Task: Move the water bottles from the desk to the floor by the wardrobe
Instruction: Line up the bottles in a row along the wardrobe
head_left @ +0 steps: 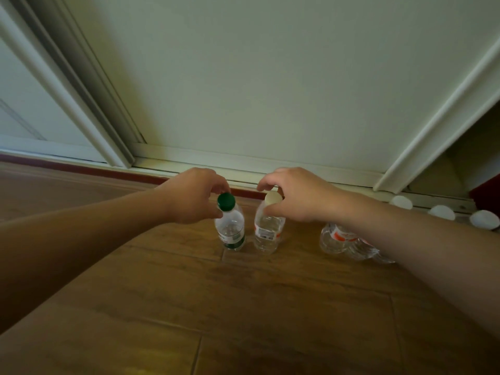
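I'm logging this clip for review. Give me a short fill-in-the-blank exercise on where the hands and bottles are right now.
1. The left hand pinches the left bottle by its ____ cap.
2. The right hand grips the neighbouring bottle by its ____ cap.
3. Both bottles stand upright on the wooden ____.
4. Further bottles sit to the ____ of these two.

Missing words: green; white; floor; right.

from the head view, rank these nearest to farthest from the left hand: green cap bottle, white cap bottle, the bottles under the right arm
1. Green cap bottle, gripped by the left hand.
2. White cap bottle, just right of it, held by the right hand.
3. Bottles under the right arm, farthest right.
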Demonstrator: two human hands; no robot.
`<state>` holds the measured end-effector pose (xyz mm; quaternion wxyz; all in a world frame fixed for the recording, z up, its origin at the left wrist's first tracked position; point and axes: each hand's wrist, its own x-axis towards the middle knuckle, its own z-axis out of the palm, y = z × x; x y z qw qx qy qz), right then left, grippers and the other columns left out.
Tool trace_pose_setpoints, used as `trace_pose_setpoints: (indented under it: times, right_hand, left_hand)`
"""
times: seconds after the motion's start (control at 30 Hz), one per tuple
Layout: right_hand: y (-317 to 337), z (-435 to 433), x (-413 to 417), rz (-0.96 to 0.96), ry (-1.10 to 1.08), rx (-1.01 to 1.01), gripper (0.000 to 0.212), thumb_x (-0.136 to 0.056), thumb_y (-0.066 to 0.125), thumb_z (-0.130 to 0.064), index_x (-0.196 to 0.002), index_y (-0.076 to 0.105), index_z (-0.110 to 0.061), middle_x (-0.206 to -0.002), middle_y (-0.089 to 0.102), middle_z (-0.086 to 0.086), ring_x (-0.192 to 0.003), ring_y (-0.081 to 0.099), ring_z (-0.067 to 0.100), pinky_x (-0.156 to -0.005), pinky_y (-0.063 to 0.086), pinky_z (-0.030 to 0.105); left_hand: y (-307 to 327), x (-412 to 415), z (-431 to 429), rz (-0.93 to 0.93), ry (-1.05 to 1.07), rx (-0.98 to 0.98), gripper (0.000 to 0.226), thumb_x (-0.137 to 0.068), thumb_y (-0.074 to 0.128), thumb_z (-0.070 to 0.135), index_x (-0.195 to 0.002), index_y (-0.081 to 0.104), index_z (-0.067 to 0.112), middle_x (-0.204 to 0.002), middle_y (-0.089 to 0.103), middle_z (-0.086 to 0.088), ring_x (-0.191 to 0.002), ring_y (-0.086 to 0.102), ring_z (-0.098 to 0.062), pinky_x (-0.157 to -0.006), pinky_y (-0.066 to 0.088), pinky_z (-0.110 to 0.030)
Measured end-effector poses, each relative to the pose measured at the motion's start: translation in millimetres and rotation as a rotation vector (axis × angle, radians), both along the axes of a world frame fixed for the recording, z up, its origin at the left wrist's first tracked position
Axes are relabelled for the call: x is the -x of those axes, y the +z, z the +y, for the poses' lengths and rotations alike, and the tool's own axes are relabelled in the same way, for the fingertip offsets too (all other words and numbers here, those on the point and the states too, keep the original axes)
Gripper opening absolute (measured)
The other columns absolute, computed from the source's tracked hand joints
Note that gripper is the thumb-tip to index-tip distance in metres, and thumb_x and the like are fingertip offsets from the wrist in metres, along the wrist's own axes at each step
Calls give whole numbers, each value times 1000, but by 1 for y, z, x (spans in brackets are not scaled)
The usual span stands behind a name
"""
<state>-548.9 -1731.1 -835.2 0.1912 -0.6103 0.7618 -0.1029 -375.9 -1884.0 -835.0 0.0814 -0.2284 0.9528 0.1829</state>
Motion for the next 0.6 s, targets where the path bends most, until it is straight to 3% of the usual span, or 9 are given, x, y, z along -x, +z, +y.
trace_pose_setpoints:
  times: [0.13, 0.37, 0.6]
  right_hand:
    - [-4, -3, 2, 10, -2, -18, 43, -86, 70, -29, -128, 61, -27, -125, 62, -8, -98, 50, 4, -86, 46, 25]
    - [-8, -1, 3, 13, -8, -51, 33, -85, 66, -19, -116, 68, -29, -116, 66, -8, -105, 58, 14, -90, 52, 36]
    - [-2, 8, 9, 25, -54, -70, 37, -81, 74, -22, -117, 66, -26, -109, 62, -9, -92, 56, 10, -72, 48, 24]
  left_hand:
    - [-4, -2, 1, 31, -6, -25, 40, -84, 78, 27, -122, 64, 27, -92, 56, 18, -75, 51, 0, -64, 35, -12]
    - [-7, 6, 6, 33, -31, -54, 39, -85, 77, 23, -123, 65, 25, -99, 62, 11, -81, 55, -2, -70, 40, -12]
    - [1, 21, 11, 88, 10, -65, 35, -85, 77, 30, -118, 68, 23, -88, 60, 15, -75, 55, -3, -61, 38, -12]
